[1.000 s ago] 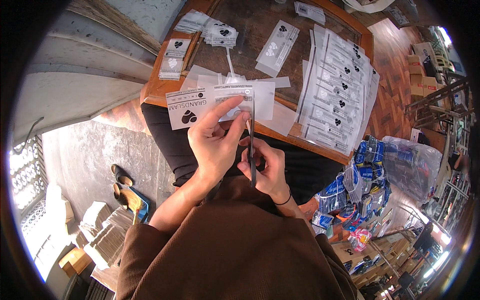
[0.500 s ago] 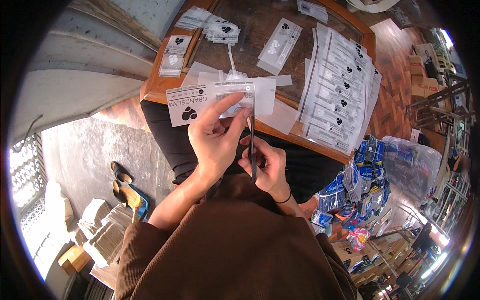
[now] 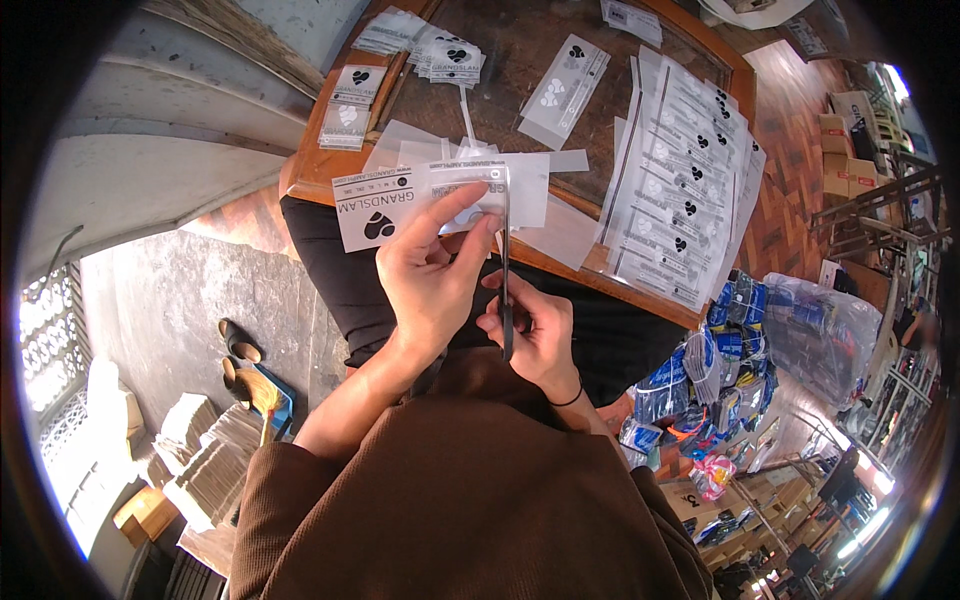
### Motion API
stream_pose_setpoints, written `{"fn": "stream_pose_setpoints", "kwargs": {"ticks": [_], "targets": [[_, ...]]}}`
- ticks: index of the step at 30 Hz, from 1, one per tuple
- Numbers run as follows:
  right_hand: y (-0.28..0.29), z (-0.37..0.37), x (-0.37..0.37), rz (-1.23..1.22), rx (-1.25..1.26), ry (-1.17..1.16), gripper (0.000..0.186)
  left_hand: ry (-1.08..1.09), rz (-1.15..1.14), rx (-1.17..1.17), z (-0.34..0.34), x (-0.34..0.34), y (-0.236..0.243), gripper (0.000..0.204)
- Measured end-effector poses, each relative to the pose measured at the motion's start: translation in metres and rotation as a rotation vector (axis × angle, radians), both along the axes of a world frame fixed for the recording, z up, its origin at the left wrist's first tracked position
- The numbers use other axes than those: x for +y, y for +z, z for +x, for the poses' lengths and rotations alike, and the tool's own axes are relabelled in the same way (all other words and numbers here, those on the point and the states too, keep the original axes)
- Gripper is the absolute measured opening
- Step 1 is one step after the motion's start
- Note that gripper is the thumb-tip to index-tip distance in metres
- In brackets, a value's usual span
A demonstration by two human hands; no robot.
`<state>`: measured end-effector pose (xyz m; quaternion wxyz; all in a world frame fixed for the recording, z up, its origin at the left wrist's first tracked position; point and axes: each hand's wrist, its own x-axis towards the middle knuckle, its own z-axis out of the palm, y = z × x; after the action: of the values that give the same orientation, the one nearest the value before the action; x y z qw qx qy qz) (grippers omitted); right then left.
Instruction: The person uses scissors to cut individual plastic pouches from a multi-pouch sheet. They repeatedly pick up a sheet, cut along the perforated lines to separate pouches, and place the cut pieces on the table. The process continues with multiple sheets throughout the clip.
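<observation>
My left hand (image 3: 430,275) pinches a translucent printed sheet (image 3: 466,172) between thumb and fingers. Scissors with long dark blades (image 3: 507,250) are gripped in my right hand (image 3: 540,330), just below and right of the left one, with the blades upright along the held sheet's right part. A white label with black print and a black logo (image 3: 365,210) lies left of my fingers, among loose translucent sheets (image 3: 395,145) at the near edge of the wooden table (image 3: 310,180), whose inset top is dark.
Small cut labels (image 3: 450,60) sit at the table's back left, a narrow strip stack (image 3: 565,85) at centre, long printed sheets (image 3: 670,200) at right. Blue wrapped bundles (image 3: 715,380) and boxes (image 3: 840,155) are right; slippers (image 3: 240,345) and paper stacks (image 3: 200,460) lie lower left.
The held sheet and the scissors in my right hand have moved slightly upward in the picture. My left hand keeps its pinch in nearly the same place.
</observation>
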<state>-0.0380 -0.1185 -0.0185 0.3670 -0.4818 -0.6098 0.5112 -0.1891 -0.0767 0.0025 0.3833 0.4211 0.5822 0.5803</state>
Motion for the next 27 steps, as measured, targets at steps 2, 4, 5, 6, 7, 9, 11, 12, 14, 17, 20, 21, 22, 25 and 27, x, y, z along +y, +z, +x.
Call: {"fn": "stream_pose_setpoints", "kwargs": {"ticks": [2,4,5,6,7,9,11,12,14,17,20,21,22,25,27], "targets": [[0.0,-0.001,0.0,-0.008,0.011,-0.002,0.043,0.002,0.022,-0.033,0.001,0.001,0.0,0.03],[0.0,-0.003,0.0,-0.018,0.024,0.001,0.04,0.005,0.054,-0.08,0.003,0.002,-0.001,0.03],[0.0,-0.003,0.0,-0.02,0.018,0.003,0.04,-0.003,0.024,-0.068,0.002,0.002,0.001,0.03],[-0.001,-0.002,0.0,-0.022,0.012,0.005,0.04,-0.01,-0.006,-0.056,0.0,0.001,0.003,0.03],[-0.002,-0.002,-0.001,-0.025,0.006,0.007,0.04,-0.017,-0.037,-0.044,-0.001,0.0,0.005,0.03],[-0.004,-0.003,-0.001,-0.044,0.007,-0.007,0.043,-0.016,-0.023,-0.048,-0.001,0.001,0.003,0.029],[-0.006,-0.003,-0.002,-0.054,0.019,-0.022,0.044,-0.017,-0.019,-0.039,-0.002,0.0,0.003,0.029],[-0.007,-0.004,-0.002,-0.054,0.032,-0.029,0.044,-0.019,-0.022,-0.027,-0.003,0.0,0.003,0.029],[-0.007,-0.005,-0.002,-0.074,0.042,-0.031,0.044,-0.02,-0.041,-0.012,-0.003,0.0,0.004,0.029],[-0.008,-0.004,0.0,-0.128,0.05,-0.023,0.042,-0.014,-0.082,-0.016,-0.003,-0.001,0.003,0.029],[-0.015,-0.01,0.0,-0.188,0.104,-0.042,0.036,-0.018,-0.124,-0.027,-0.005,-0.002,-0.011,0.029],[-0.017,-0.013,0.0,-0.218,0.126,-0.048,0.035,-0.028,-0.155,-0.013,-0.008,-0.001,-0.018,0.029],[-0.019,-0.015,0.0,-0.247,0.147,-0.055,0.033,-0.039,-0.186,0.001,-0.01,-0.001,-0.024,0.029],[-0.023,-0.017,0.0,-0.296,0.085,-0.017,0.027,-0.048,-0.233,-0.042,-0.012,0.001,-0.038,0.029],[-0.029,-0.017,-0.001,-0.297,0.095,-0.035,0.027,-0.068,-0.3,0.018,-0.014,0.001,-0.038,0.028]]}}
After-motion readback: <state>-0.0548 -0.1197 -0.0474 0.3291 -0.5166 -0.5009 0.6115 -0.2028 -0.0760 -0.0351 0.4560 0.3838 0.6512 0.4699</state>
